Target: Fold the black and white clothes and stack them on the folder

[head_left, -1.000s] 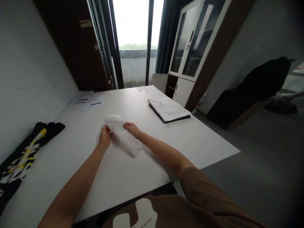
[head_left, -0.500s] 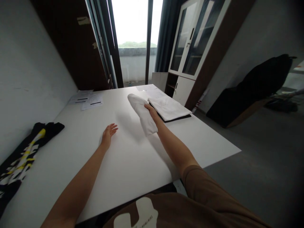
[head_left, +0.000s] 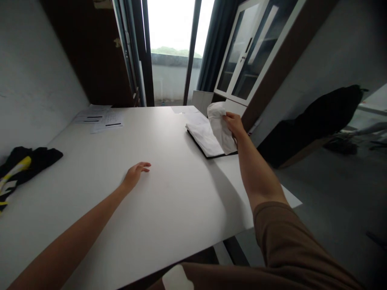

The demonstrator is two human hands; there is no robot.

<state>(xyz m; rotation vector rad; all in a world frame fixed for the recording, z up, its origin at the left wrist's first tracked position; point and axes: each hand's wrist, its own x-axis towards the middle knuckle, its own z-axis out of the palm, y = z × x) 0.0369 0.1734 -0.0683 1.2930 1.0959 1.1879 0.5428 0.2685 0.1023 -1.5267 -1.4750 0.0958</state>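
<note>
In my right hand [head_left: 234,124] is a folded white cloth [head_left: 220,128], gripped by its right side and held tilted. It hangs over a flat stack whose top layer is a folded white cloth [head_left: 203,138], with a black folded layer [head_left: 198,145] showing beneath. I cannot tell whether the held cloth touches the stack. My left hand [head_left: 135,174] is over the middle of the white table [head_left: 169,209], fingers apart and nothing in it.
Printed sheets [head_left: 107,121] lie at the table's far left, and more paper [head_left: 193,117] lies at the far end. A black garment with yellow and white patches [head_left: 33,161] rests at the left edge. A white glass-door cabinet [head_left: 242,56] stands beyond the right side.
My right hand has carried the white cloth rightward, from beside the stack to over it. My left hand stays over the table, its fingers a little more bent. The view has shifted slightly.
</note>
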